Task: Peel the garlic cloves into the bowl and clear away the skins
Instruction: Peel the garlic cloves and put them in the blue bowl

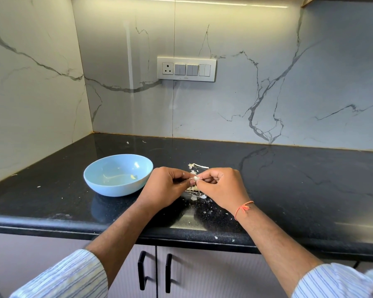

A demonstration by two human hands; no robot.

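Note:
A small white garlic clove (195, 178) is pinched between the fingertips of my left hand (166, 186) and my right hand (221, 188), just above the black countertop. A light blue bowl (99, 181) stands on the counter to the left of my left hand; a small yellowish piece (134, 177) lies inside it. Loose papery garlic skins (197, 195) lie on the counter under and between my hands, and more skins (195, 166) lie just behind them.
The black granite countertop (289, 179) runs into a corner of marble-patterned walls at the left and back. Small skin flakes (216, 237) are scattered near the front edge. A switch panel (186, 69) is on the back wall. Cabinet doors with black handles (141, 269) are below.

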